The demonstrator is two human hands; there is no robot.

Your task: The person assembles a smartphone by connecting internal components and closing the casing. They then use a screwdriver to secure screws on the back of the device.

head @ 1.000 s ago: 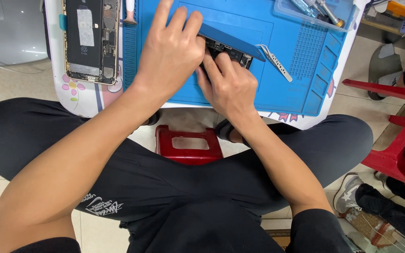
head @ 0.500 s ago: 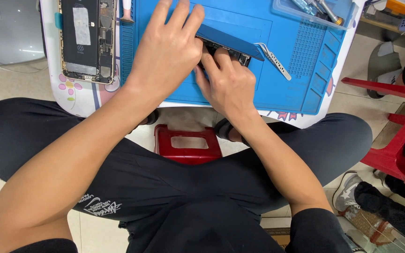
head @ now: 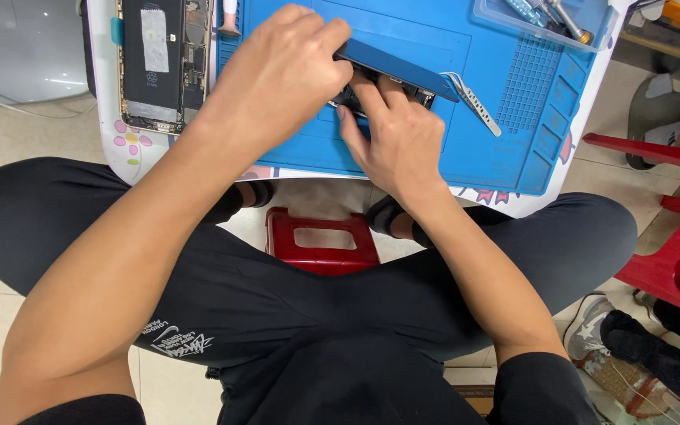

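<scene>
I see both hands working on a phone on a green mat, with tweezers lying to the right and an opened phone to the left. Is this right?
Not quite: the mat is blue, not green, as the head view shows. The rest holds: both the left hand and right hand work on a phone, tweezers lie to the right, and an opened phone to the left.
</scene>
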